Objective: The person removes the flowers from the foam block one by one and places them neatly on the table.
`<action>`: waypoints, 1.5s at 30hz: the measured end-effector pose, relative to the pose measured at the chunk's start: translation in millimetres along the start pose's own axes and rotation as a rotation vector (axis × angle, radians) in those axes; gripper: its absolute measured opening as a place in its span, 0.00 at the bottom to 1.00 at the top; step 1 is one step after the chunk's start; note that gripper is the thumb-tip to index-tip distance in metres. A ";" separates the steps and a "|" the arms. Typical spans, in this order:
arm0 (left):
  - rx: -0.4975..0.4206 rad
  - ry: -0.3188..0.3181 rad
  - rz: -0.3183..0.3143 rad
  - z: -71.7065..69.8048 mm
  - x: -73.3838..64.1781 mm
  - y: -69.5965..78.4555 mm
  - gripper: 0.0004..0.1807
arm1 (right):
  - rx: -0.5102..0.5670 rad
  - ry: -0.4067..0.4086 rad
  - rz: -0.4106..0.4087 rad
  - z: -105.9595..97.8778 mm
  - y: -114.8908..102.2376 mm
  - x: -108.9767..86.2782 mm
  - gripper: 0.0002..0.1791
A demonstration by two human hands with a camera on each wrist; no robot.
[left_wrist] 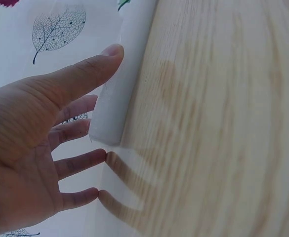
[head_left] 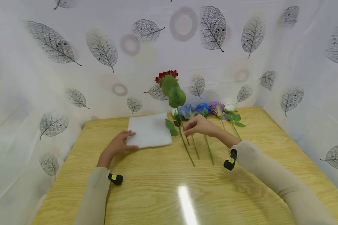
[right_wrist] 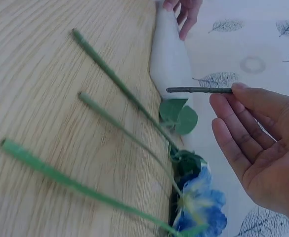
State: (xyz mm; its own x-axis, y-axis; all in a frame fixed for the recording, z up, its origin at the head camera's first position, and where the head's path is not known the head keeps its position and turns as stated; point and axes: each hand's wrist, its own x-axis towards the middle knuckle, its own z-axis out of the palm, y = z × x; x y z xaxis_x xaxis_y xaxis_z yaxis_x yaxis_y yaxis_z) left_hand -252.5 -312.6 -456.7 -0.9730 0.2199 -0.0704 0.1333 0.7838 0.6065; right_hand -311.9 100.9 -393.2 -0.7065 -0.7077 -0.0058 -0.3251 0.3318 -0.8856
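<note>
My right hand [head_left: 198,126] pinches the stem of a red artificial flower [head_left: 166,76] between thumb and fingers. This flower stands nearly upright, its green leaves [head_left: 176,97] below the bloom. In the right wrist view the dark lower end of its stem [right_wrist: 196,90] sticks out past the fingertips, above the table. A flat white foam block [head_left: 149,129] lies to the left of it. Over the block's left end my left hand [head_left: 119,143] rests with fingers spread. In the left wrist view the thumb [left_wrist: 92,69] lies along the block's front side, and straight fingers reach behind its end.
Several artificial flowers lie in a row at the table's back: a light blue one [head_left: 187,112], a deep blue one [head_left: 203,108], a purple one [head_left: 218,107] and a white one [head_left: 230,107]. Their green stems point toward me. Behind the wooden table [head_left: 146,187] hangs a leaf-print curtain [head_left: 169,53].
</note>
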 end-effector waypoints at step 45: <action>-0.012 -0.024 -0.025 0.6 0.9 -0.5 0.48 | -0.188 0.252 0.375 -136.1 76.4 -181.6 0.20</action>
State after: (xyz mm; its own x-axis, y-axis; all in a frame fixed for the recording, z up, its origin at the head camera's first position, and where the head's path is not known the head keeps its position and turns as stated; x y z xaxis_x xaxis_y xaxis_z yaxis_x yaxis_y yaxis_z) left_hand -253.3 -312.4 -457.5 -0.9712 0.2141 -0.1042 0.1067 0.7824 0.6136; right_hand -294.0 339.6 -396.5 -0.9190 -0.3529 -0.1755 -0.1105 0.6580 -0.7449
